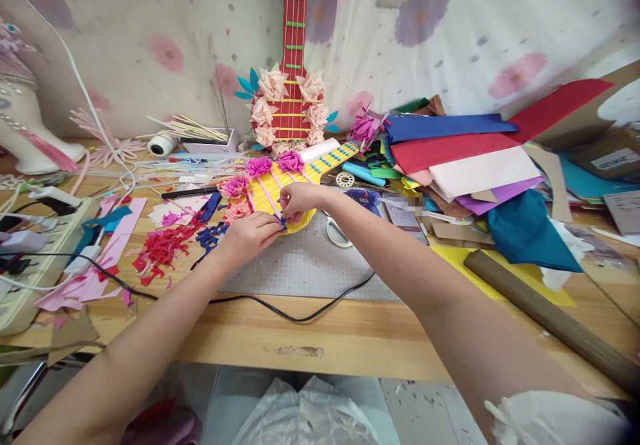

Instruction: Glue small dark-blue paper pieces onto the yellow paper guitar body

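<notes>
A yellow paper guitar [270, 187] lies on the cutting mat, its neck pointing away to the right. Magenta and pink paper flowers [260, 166] line its left edge, and pale pink strips cross its body. Over the guitar's near end, my right hand [303, 200] is closed in a pinch at a small dark blue paper piece [283, 224]. My left hand [250, 237] comes in from the left, its fingertips pressed together on the same blue piece. The fingers partly cover this piece and the guitar edge under it.
A red guitar [295, 108] with pale roses stands behind. Red paper scraps [167, 248] and a power strip [50, 258] lie left. Scissors [339, 232], a blue glue gun [364, 198], stacked coloured paper [465, 158] and a brown roll [545, 318] are right. A black cable [295, 317] crosses in front.
</notes>
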The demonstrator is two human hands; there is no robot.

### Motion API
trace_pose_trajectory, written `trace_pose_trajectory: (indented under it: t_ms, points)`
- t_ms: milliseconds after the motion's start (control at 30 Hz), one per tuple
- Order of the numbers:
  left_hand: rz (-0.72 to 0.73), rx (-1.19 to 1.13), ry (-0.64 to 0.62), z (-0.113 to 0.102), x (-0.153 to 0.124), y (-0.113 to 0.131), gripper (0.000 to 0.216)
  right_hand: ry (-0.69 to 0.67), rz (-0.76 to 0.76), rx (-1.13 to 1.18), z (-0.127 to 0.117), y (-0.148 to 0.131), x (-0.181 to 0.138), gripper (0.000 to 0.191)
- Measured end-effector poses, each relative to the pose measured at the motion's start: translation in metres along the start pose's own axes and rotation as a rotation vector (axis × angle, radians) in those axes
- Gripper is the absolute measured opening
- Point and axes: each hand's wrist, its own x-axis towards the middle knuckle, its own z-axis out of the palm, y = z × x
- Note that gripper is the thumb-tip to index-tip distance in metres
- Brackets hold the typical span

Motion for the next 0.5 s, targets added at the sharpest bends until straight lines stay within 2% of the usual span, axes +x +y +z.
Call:
trace_pose_trajectory:
  t_ms: [267,500]
  points:
    - [0.023,0.005,0.023,0.002,-0.002,-0.003,0.014,0.057,-0.065,0.159,0.005,0.010,-0.007,0.016]
    - [-0.017,-0.021,-0.020,-0.002,0.003,-0.003,0.017,0.014,-0.078,0.223,0.010,0.012,-0.007,0.015]
